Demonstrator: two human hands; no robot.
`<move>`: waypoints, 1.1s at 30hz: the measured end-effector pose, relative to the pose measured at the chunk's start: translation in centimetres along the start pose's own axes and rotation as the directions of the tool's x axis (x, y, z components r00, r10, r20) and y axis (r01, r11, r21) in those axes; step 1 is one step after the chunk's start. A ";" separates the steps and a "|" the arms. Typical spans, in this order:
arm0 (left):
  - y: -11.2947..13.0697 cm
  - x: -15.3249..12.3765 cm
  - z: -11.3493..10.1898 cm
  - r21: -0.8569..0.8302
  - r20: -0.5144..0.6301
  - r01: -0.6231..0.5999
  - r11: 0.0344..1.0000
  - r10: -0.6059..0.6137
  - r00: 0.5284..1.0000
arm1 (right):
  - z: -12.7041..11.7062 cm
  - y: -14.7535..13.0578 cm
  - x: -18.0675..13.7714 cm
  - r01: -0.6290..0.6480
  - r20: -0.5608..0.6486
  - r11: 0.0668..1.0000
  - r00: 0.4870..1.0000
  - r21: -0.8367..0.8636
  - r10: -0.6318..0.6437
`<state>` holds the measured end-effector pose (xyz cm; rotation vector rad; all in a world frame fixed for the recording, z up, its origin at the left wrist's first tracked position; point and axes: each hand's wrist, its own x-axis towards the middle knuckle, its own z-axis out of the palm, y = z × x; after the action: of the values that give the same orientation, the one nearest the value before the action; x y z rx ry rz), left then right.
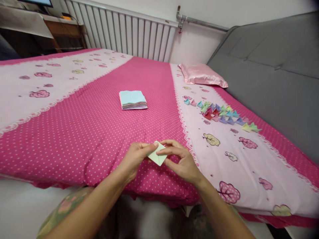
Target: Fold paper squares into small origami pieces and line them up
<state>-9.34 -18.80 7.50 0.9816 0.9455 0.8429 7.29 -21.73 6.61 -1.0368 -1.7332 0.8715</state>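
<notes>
A small pale green folded paper square, turned like a diamond, is held between both hands above the near edge of the bed. My left hand pinches its left corner, thumb on top. From the other side, my right hand grips the right part, with fingers lying over the upper face and the thumb at the lower right edge. Farther up the bed lies a stack of square coloured paper, light blue on top. To the right, several small folded paper boats in many colours stand in a cluster.
The bed carries a pink dotted and white patterned sheet. A pink pillow lies by the grey headboard at right. Behind are a white radiator, a pipe and a desk with a monitor.
</notes>
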 end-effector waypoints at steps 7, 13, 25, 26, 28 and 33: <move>0.2 -0.3 0.3 0.023 0.033 0.028 0.999 -0.029 0.999 | 0.3 0.0 0.1 0.004 -0.030 1.000 1.000 -0.014 -0.005; 0.2 -0.2 0.0 0.058 0.129 0.002 0.998 -0.010 0.992 | 0.2 0.4 0.2 -0.035 -0.082 0.999 0.996 0.011 0.036; 0.5 -0.3 0.3 0.115 0.307 -0.113 0.987 0.073 0.949 | 0.2 0.2 0.2 -0.112 -0.229 0.994 0.967 0.015 0.112; 0.4 -0.3 0.3 0.120 0.298 -0.123 0.985 0.082 0.951 | 0.2 0.2 0.2 -0.111 -0.228 0.994 0.967 0.024 0.113; 0.2 -0.1 0.3 0.130 0.289 -0.144 0.981 0.102 0.952 | 0.3 0.1 0.2 -0.102 -0.217 0.994 0.970 0.038 0.108; 0.3 0.0 0.3 0.164 0.269 -0.186 0.969 0.137 0.953 | 0.7 -0.1 0.1 -0.085 -0.267 0.994 0.958 0.075 0.102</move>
<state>-9.11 -18.82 7.84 1.3132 0.7373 0.7494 6.53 -21.75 6.53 -1.1469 -1.4296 0.7967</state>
